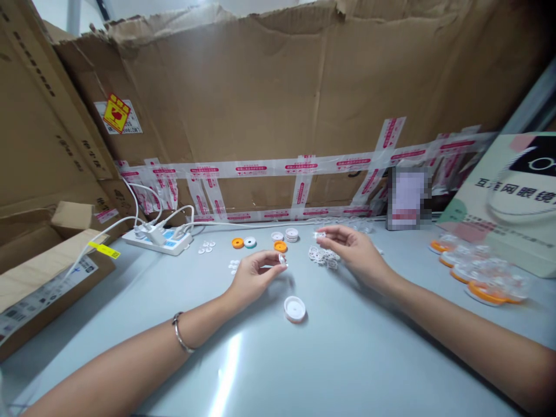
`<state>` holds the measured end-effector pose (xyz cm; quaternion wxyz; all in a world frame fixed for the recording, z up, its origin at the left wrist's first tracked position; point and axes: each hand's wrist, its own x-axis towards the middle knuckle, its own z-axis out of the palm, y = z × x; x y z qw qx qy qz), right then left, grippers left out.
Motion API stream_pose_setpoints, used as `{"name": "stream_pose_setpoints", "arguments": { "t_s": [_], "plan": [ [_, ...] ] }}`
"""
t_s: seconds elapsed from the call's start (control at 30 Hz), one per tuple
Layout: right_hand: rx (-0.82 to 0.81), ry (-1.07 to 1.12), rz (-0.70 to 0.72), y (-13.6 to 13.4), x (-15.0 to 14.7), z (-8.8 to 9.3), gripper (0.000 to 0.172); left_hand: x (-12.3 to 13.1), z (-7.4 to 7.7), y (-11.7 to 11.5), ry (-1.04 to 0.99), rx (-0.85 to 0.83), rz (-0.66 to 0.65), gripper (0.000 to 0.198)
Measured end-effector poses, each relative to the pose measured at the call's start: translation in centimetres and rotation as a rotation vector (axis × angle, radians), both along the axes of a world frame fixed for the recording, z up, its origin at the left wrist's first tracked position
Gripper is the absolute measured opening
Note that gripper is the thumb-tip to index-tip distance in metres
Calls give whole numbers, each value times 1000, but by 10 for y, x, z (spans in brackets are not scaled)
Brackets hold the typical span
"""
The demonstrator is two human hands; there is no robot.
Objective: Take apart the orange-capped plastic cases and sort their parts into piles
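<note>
Left hand (255, 277): small white part (282, 260) pinched at fingertips, held beyond the nearer white round cap (295, 309) | Right hand (359, 252): white piece (320, 235) pinched near pile of white parts (324, 256), right of centre | Handling: judged light, stiff, easily dropped; best gripped by edges

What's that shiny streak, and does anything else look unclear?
In the head view, a glare streak, probably reflected light, on the table near the bottom edge; also in that view, pixel blocks over an upright phone-like object, a darkened top right corner, and soft white pieces pinched in the left hand and right hand, their detail unclear.
</note>
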<state>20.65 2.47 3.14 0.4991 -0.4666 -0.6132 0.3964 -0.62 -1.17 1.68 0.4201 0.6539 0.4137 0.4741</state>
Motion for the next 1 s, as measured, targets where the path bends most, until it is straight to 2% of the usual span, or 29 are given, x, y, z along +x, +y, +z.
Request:
{"name": "stream_pose_setpoints", "arguments": {
  "t_s": [0.23, 0.43, 0.63, 0.77, 0.87, 1.0],
  "plan": [
    [-53, -592, 153, 27, 35, 6, 31, 0, 0, -2, 25, 11, -35, 18],
    [-57, -772, 294, 24, 35, 7, 30, 0, 0, -3, 38, 9, -52, 18],
    [-63, -787, 334, 24, 37, 3, 31, 0, 0, -3, 52, 15, -52, 18],
    [-32, -768, 246, 16, 30, 12, 32, 0, 1, -4, 98, 45, -49, 18],
    [17, -658, 199, 2, 14, 17, 31, -1, 3, -5, 147, 118, -39, 17],
    [4, -426, 290, -24, -13, 11, 29, 0, 3, -8, 224, 284, -25, 15]
  ]
}}
